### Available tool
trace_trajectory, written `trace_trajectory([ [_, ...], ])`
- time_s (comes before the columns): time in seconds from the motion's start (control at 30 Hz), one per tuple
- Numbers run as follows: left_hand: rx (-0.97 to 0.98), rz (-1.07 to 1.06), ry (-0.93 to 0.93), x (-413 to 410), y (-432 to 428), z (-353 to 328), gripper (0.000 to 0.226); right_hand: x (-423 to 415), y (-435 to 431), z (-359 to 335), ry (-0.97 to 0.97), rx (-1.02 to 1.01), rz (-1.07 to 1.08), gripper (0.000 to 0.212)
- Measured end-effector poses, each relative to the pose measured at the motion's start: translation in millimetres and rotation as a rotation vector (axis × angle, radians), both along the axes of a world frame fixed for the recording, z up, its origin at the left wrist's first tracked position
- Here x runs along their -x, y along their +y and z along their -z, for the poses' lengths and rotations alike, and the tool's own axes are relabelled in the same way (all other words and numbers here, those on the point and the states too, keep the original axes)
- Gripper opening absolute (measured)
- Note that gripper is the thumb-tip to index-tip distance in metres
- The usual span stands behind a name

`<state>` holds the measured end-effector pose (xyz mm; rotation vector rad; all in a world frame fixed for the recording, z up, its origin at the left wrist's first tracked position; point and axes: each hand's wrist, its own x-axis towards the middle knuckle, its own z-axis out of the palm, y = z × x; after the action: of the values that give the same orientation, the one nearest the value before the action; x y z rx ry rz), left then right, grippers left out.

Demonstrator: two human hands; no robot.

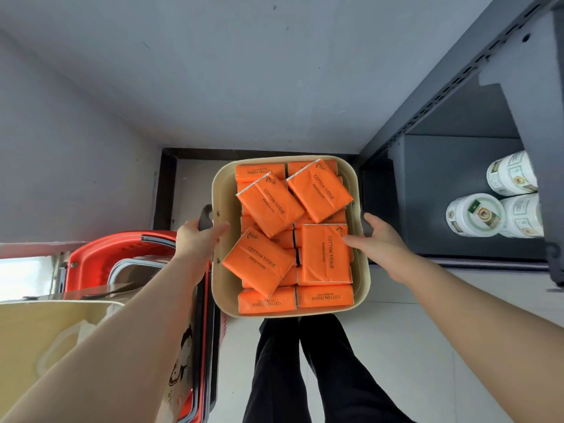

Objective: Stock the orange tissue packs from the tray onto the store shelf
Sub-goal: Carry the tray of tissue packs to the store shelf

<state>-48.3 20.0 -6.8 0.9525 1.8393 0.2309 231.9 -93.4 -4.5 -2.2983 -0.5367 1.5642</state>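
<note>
Left of the shelf (457,166), left hand (195,238) and right hand (380,241) are each clutching a handle of the tray (222,288), any tilt risking loose top packs (274,206) sliding off.

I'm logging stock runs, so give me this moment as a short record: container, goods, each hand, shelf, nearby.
container: cream rounded-square tray with dark side handles
goods: orange wrapped tissue packs printed COTTON TISSUE, all in the tray, top ones askew
left hand: grips the tray's left handle
right hand: grips the right handle, thumb on a pack
shelf: dark grey metal shelf at right, holding three white round jars; no orange packs visible there
nearby: red basket with a metal handle, at left
</note>
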Motion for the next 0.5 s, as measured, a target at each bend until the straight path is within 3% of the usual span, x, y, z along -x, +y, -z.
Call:
trace_trajectory([
  [0.5, -0.004, 0.268, 0.028, -15.9, -62.5, -98.0, 0.020, -0.5, -117.9, -71.9, -0.028, 0.026, 0.096, 0.090],
])
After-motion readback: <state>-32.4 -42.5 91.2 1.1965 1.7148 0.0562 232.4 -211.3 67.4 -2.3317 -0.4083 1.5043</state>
